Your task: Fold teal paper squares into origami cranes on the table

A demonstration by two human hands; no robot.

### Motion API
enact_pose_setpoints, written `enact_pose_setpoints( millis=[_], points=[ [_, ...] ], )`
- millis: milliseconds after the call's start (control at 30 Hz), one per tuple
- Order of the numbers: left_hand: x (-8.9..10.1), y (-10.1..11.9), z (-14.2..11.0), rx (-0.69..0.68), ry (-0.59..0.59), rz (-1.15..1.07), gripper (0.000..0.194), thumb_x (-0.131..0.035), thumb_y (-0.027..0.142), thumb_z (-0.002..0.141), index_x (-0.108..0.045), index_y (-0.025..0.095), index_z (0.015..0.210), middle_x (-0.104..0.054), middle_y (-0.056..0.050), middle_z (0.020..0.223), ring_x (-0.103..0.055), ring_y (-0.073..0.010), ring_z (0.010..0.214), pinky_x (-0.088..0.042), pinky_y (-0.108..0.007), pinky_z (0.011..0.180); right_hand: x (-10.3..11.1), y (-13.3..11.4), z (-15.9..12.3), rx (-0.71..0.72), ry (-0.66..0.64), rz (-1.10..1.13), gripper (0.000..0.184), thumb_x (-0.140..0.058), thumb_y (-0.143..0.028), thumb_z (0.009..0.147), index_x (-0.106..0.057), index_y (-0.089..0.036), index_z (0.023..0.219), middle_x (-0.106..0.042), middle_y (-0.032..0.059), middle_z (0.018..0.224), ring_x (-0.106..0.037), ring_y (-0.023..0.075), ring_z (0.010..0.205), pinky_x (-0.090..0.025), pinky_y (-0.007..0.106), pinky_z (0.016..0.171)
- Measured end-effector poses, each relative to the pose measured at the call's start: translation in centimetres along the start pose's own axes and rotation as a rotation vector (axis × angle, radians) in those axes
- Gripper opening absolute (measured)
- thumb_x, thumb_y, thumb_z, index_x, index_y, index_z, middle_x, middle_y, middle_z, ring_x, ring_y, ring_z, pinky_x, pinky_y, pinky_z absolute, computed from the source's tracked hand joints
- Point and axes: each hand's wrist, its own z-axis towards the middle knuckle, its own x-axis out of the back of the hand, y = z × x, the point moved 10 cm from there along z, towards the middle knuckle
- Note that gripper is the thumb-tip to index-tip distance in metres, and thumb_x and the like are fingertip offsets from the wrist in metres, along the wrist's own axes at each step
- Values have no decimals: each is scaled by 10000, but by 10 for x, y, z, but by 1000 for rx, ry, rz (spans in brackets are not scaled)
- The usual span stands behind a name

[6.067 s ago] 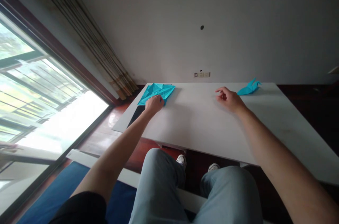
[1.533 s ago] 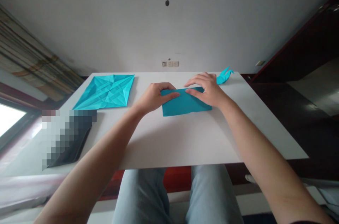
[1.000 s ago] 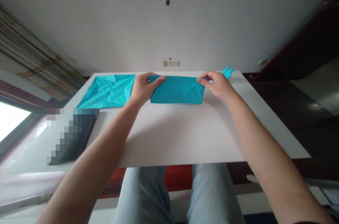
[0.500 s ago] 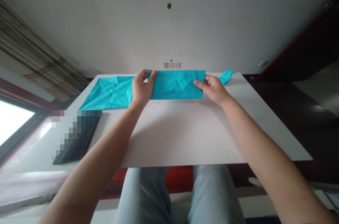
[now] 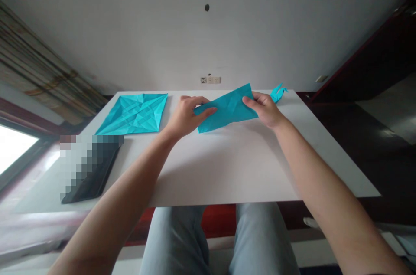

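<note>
Left hand [image 5: 190, 115] and right hand [image 5: 265, 108] are both partly closed, each pinching an end of the blue paper [image 5: 226, 110], thumb on the face turned to the wearer and fingers mostly hidden behind; wall [image 5: 208, 36] fills the upper view; below it the white table [image 5: 211, 171] spreads under both forearms, its far edge near the wall.

Toward the left on the table lies a blue sheet [image 5: 134, 113], opened out and crossed with creases, well apart from the paper; nearer the wearer, close to the sheet's near edge, is a dark slab [image 5: 95, 181], partly blurred out, so what it is I cannot tell.

Paper sits between the 2 hands, touching both, above the middle of the table; its long axis runs across from left hand to right, slanting so that the right end is higher; neither hand is clearly nearer, since each has 1 end; whether the low left corner touches the table I cannot tell.

Just beyond the right hand stands a blue crane [image 5: 277, 94], partly hidden by it; smallest are 3 sockets [image 5: 210, 80] in a row, low on the wall.
</note>
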Motion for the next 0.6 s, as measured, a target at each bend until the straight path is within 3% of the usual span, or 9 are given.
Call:
enact_pose_setpoints(
  millis=[67,167,333,433,533,600],
  points=[
    [-4,-5,0,98,12,-177,443,-803,670,1014,-810,229,970,-832,-51,916,-717,-222,814,-548,-335,744,4,1,2,7,15,61,653,-958,-917,779,-860,-293,942,-842,29,935,-758,222,837,-668,371,778],
    [-14,-16,-1,195,79,-465,600,-885,807,900,-751,222,905,-787,-44,878,-673,-186,775,-523,-293,675,0,7,3,0,-10,80,757,-915,-1007,723,-834,-296,970,-848,47,975,-800,252,925,-702,397,841],
    [-40,-25,-7,288,140,-742,695,-990,858,767,-757,220,916,-771,-27,870,-669,-157,765,-549,-280,687,-46,8,-5,7,-134,-25,678,-1023,-867,726,-882,-306,1078,-906,74,1183,-832,355,1191,-695,534,1120],
    [-52,-21,-11,325,82,-767,699,-997,857,759,-743,217,881,-749,-20,837,-633,-146,728,-514,-281,651,-49,-5,-9,115,13,-22,646,-1038,-810,755,-892,-338,1171,-900,55,1341,-795,374,1346,-637,555,1248],
    [-50,-20,-12,333,83,-747,709,-980,866,773,-701,218,838,-714,-20,807,-599,-149,719,-486,-297,654,-38,-1,-6,91,100,-52,598,-1015,-825,775,-902,-305,1049,-916,67,1213,-814,361,1191,-674,546,1129],
    [-46,-21,-11,324,93,-730,698,-969,858,793,-689,219,826,-714,-29,821,-600,-158,742,-490,-312,681,-25,3,-3,70,155,-61,607,-996,-864,767,-845,-288,886,-881,53,1011,-783,300,987,-685,488,977]
  ],
)
